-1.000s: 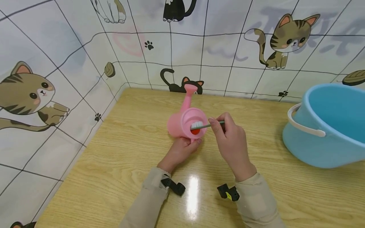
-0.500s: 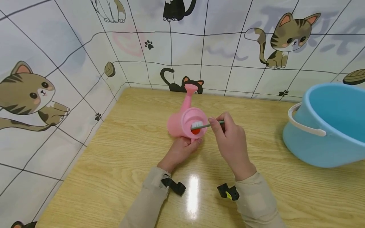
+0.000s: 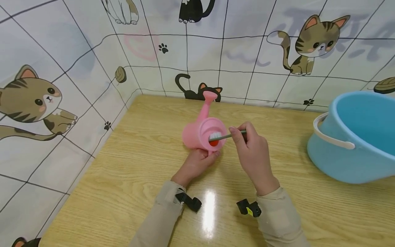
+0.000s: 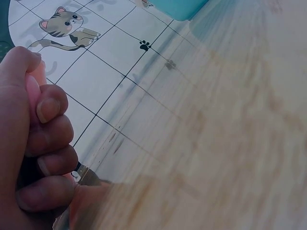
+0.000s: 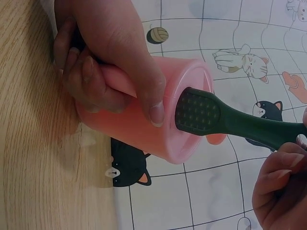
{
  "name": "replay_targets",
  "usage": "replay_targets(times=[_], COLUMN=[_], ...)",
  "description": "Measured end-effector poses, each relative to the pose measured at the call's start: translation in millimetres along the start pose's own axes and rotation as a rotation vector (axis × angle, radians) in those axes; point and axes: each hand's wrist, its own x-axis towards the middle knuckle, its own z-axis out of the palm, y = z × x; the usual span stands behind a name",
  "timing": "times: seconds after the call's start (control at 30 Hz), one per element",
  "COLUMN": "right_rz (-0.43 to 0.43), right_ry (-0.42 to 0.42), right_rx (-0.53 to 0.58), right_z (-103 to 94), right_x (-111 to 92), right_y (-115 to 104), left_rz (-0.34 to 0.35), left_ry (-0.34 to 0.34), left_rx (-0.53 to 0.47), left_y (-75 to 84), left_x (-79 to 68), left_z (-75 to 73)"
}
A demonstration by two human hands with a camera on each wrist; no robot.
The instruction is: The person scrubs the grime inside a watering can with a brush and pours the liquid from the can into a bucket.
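Note:
A pink watering can (image 3: 192,135) is tilted above the wooden table in the head view, its round opening turned toward me and its spout pointing to the wall. My left hand (image 3: 196,164) grips its handle from below; in the left wrist view curled fingers (image 4: 50,139) wrap that pink handle. Between thumb and fingers my right hand (image 3: 254,154) pinches a green toothbrush (image 3: 226,136). Its white bristles face up at the can's opening, and the right wrist view shows the dotted back of the brush head (image 5: 197,111) against the rim. An orange-red patch (image 3: 213,143) shows inside the opening below the bristles.
A large light-blue bucket (image 3: 348,157) with a white handle (image 3: 334,139) stands at the right on the wooden table (image 3: 139,154). Cat-patterned wall covering (image 3: 240,51) rises behind the table and along its left side.
The whole head view has shifted very slightly. Both hands, the watering can and the toothbrush keep nearly the same places relative to one another.

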Motion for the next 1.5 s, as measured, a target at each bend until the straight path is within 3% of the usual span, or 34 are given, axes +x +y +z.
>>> replay_targets(times=[0.57,1.5], right_rz=[0.041,0.022], right_ry=[-0.012,-0.019], right_rx=[0.026,0.012], right_z=[-1.0,1.2], right_x=[0.6,0.5], right_y=[3.1,-0.5], left_rz=[-0.008,0.012], left_ry=[-0.004,0.007], left_rx=[0.001,0.019], left_y=[0.7,-1.9], left_x=[0.8,0.3], left_z=[0.0,0.5])
